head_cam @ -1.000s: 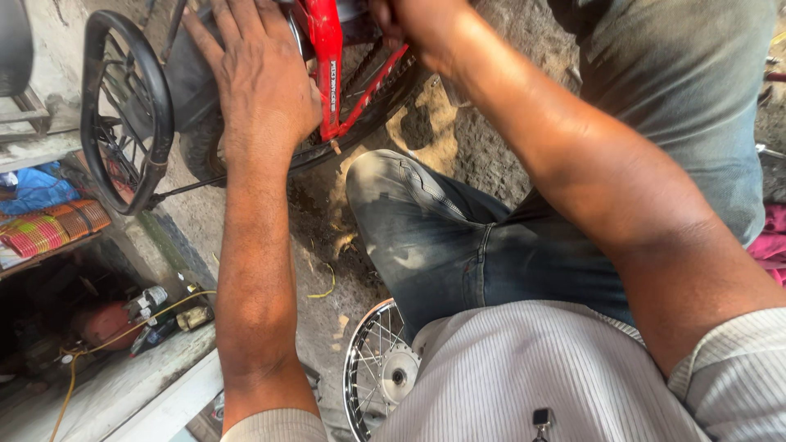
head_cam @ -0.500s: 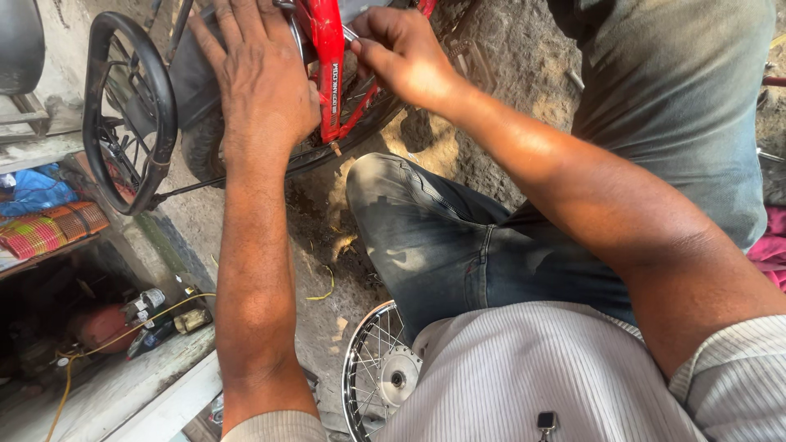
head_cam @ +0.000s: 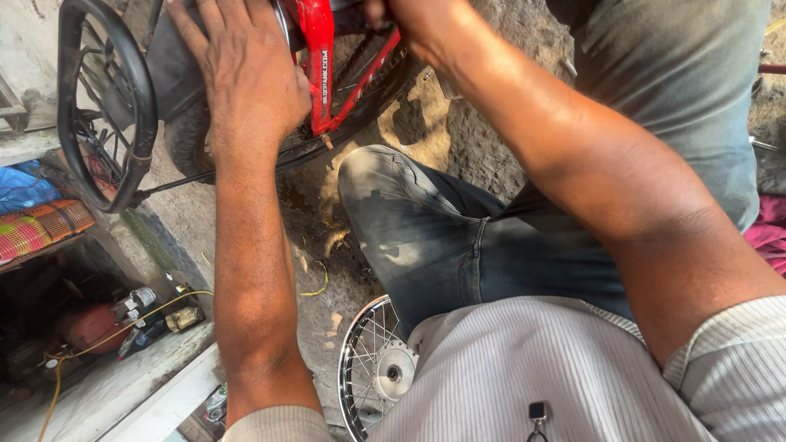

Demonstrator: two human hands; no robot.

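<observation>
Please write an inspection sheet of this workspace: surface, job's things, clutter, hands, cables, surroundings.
Surface: dirty concrete floor with scattered debris.
Job's things: red bicycle frame over a black rear tyre; chain beside the frame.
Clutter: loose spoked wheel rim by the knee; separate black wheel at left.
Hands: left hand flat on the bicycle, open; right hand at the frame, grip cut off by the picture edge.
Cables: yellow cable in the lower pit.
Surroundings: woven mat, blue sheet, bottles below.

Bicycle repair workshop, red bicycle frame, loose spoked wheel, dirt floor
</observation>
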